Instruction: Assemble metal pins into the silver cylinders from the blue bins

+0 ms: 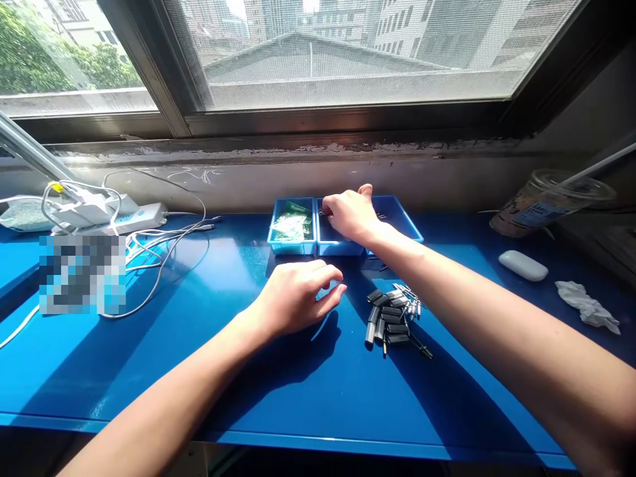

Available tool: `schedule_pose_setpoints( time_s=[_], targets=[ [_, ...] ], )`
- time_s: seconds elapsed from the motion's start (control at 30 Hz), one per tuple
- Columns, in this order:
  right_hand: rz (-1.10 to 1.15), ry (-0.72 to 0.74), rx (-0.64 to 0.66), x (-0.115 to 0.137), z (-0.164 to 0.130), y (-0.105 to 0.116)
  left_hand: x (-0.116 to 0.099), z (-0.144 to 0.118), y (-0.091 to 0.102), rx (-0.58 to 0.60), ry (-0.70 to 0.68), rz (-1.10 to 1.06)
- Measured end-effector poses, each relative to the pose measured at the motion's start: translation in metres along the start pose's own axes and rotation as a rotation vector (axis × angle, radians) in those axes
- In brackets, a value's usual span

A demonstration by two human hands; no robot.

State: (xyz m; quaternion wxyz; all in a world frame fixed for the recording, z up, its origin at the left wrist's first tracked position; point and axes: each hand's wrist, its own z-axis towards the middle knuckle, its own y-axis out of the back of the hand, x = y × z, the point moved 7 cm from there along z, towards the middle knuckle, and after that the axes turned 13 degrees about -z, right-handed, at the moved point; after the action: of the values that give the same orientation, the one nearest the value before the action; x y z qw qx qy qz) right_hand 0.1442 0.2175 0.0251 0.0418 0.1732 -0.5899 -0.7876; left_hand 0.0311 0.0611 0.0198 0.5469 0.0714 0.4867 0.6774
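Back from desk's (318, 411) front edge: pile of black parts (396, 329), just right of left hand (301, 295) (the nearer one), long axes mixed. Thumb and forefinger parted, nothing visible between. Farther, near back edge: right hand (350, 215) at blue tray (340, 248), fingertips hidden, can't tell grip.

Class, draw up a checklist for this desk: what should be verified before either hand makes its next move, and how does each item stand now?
1. Left hand free: ok; thumb and fingers stand apart, with nothing visible between them.
2. Right hand's grip known: cannot tell; its fingertips are hidden at the blue bins.
3. Plastic bags contained: ok; they lie in the leftmost bin.
4. Black pieces and metal pins separated: not ok; they lie in one heap on the desk.
5. Cup clear of both hands: ok; it stands far right.
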Motion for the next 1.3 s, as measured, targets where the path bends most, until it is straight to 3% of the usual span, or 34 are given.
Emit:
schedule_pose_setpoints(
  time_s=[1.3],
  targets=[
    [0.043,-0.019,0.016,0.006,0.0017,-0.0014,0.0026,-0.0014,-0.0016,0.02,0.01,-0.011]
  ],
)
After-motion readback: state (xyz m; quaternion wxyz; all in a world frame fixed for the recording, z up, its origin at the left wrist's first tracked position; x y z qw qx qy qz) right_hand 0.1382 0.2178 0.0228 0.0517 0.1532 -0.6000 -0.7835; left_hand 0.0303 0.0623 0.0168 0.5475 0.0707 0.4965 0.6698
